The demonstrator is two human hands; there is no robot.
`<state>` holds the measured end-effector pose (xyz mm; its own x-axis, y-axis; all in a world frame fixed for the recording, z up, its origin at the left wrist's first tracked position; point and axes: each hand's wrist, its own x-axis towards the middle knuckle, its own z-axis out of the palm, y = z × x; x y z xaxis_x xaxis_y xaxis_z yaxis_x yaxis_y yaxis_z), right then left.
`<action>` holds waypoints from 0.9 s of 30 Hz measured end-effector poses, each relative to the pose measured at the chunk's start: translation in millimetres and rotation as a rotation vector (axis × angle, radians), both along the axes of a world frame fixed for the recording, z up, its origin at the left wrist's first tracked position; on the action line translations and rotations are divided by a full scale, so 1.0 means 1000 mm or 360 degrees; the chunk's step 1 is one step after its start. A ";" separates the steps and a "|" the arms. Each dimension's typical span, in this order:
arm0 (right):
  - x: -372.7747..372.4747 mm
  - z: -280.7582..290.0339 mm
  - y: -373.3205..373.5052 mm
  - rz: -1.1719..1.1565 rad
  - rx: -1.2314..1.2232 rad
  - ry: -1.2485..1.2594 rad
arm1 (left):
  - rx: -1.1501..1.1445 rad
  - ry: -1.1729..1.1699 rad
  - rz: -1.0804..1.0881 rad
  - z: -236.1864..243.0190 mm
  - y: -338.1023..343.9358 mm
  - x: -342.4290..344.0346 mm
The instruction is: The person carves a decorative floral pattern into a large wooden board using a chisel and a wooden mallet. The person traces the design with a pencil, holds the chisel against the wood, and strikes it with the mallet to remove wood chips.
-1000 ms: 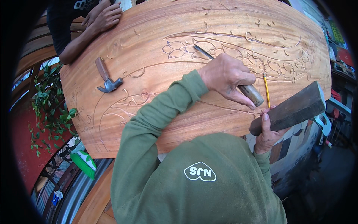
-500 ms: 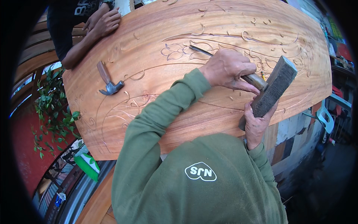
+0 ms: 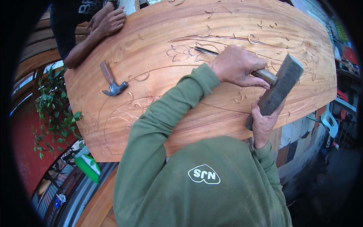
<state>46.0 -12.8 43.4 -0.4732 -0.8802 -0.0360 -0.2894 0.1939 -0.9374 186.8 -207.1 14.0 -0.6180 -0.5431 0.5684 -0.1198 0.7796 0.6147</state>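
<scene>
My left hand point(image 3: 239, 65) is closed around a chisel point(image 3: 266, 76), a carving tool with a dark blade and a worn handle. The blade tip rests on the carved outline of a flower in a large wooden panel point(image 3: 181, 125). Lower and to the right, my right hand point(image 3: 264, 123) grips a dark, squared wooden mallet point(image 3: 279, 89), tilted up to the right. Its side meets or nearly meets the butt of the chisel handle; I cannot tell which. Curled shavings point(image 3: 251, 38) lie around the carved lines.
A claw hammer point(image 3: 114, 85) lies on the panel's left part. Another person's forearms and hands point(image 3: 107, 24) rest on its far left edge. Below the left edge are a leafy plant point(image 3: 56, 102) and a green-and-white brush point(image 3: 87, 168). A pale blue saw handle point(image 3: 329, 123) is at right.
My left hand and the chisel have shifted slightly up and to the right. The mallet has moved only a little, and some shavings now show below the chisel handle.
</scene>
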 end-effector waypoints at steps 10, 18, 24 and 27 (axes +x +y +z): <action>-0.024 -0.004 -0.018 0.0107 0.0045 0.0103 | -0.0114 0.0010 0.0191 -0.008 -0.005 -0.014; -0.030 0.008 -0.050 -0.0479 -0.0391 -0.0393 | -0.0103 -0.0082 0.0294 -0.011 -0.016 -0.021; -0.062 0.008 -0.051 0.0054 0.0171 0.0213 | -0.0125 -0.0049 0.0387 -0.023 -0.022 -0.030; -0.053 0.016 -0.071 -0.0394 -0.0206 -0.0252 | -0.0086 -0.0105 0.0427 -0.026 -0.022 -0.034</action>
